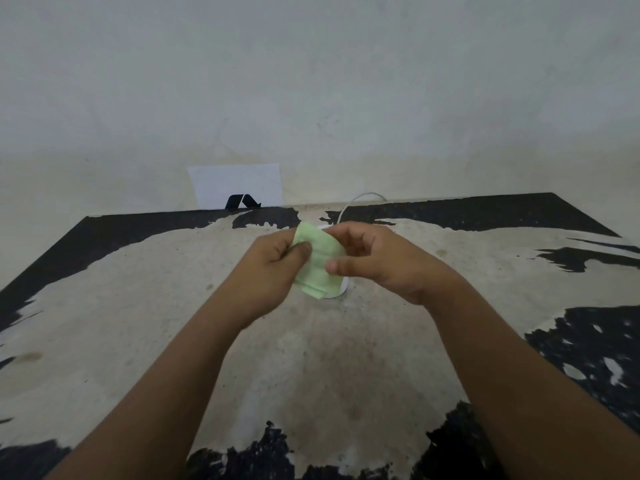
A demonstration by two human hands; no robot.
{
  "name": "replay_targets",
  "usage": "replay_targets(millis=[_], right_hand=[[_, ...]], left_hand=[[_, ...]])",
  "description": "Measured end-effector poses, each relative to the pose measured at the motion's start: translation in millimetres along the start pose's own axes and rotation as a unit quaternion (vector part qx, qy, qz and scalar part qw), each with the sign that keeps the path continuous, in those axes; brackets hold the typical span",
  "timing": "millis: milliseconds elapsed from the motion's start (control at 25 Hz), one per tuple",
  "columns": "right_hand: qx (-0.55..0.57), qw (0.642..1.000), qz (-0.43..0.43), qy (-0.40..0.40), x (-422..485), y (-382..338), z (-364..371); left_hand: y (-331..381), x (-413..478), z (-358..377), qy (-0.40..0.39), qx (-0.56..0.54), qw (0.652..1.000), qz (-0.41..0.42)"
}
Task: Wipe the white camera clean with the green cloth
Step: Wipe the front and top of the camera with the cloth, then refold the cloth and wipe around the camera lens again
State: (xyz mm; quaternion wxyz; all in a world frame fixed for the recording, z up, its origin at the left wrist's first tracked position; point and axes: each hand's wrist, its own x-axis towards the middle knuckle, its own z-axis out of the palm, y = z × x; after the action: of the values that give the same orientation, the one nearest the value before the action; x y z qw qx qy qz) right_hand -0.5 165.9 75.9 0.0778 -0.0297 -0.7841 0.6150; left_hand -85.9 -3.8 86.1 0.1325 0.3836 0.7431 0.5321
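A pale green cloth (pixel 320 263) is draped over the white camera (pixel 342 289), of which only a sliver of the base shows at the cloth's lower right. My left hand (pixel 273 268) pinches the cloth's left edge between thumb and fingers. My right hand (pixel 374 258) curls around the covered camera from the right, thumb pressed on the cloth. A white cable (pixel 353 202) runs from behind the camera toward the table's far edge.
The worn table (pixel 173 323) has a pale surface with black patches of remaining paint. A white sheet with a black mark (pixel 239 187) leans on the wall behind the far edge. The wall rises close behind the table.
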Motion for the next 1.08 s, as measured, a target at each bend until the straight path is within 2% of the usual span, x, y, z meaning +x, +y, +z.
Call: replay_targets(millis=[80,160,240,360,440,520,600,760,840,960,1000,1080], right_hand=[[-0.023,1.000,0.004,0.011,2.5,-4.3,-5.4],[-0.048,0.996,0.005,0.080,10.8,-7.8,-14.2],[-0.071,0.984,-0.002,0.161,22.6,-12.4,-25.5],[-0.190,0.943,-0.041,0.270,42.6,-26.2,-36.4],[-0.255,0.919,-0.068,0.293,54.2,-31.0,-30.1],[-0.311,0.914,-0.068,0.250,61.6,-24.9,-16.6],[-0.374,0.910,-0.051,0.168,59.8,-11.4,-2.7],[-0.434,0.894,-0.076,0.082,46.3,8.3,8.0],[-0.462,0.881,-0.086,0.057,46.8,15.8,9.5],[-0.525,0.847,-0.085,0.026,56.6,24.6,13.1],[-0.524,0.848,-0.074,0.023,60.4,26.3,14.1],[-0.473,0.879,-0.037,0.037,67.4,27.3,13.6]], left_hand=[[4.5,11.5,-5.9,0.008,0.022,0.999,0.025],[-3.6,23.8,-10.4,0.039,0.020,0.999,0.017],[-23.5,33.0,-9.8,0.068,0.011,0.997,-0.027],[-52.7,36.1,2.2,0.059,0.017,0.995,-0.083],[-65.2,37.1,12.7,0.034,0.015,0.994,-0.106],[-77.0,41.8,21.3,0.016,0.008,0.992,-0.126],[-84.8,44.0,27.3,0.007,0.000,0.992,-0.129],[-95.0,46.4,30.3,-0.016,-0.034,0.995,-0.097],[-101.9,49.5,31.5,-0.028,0.012,0.997,-0.076],[-108.6,53.4,36.9,-0.031,0.069,0.992,-0.096],[-108.2,54.0,38.8,-0.034,0.093,0.989,-0.105],[-107.1,55.8,40.6,-0.033,0.166,0.978,-0.119]])
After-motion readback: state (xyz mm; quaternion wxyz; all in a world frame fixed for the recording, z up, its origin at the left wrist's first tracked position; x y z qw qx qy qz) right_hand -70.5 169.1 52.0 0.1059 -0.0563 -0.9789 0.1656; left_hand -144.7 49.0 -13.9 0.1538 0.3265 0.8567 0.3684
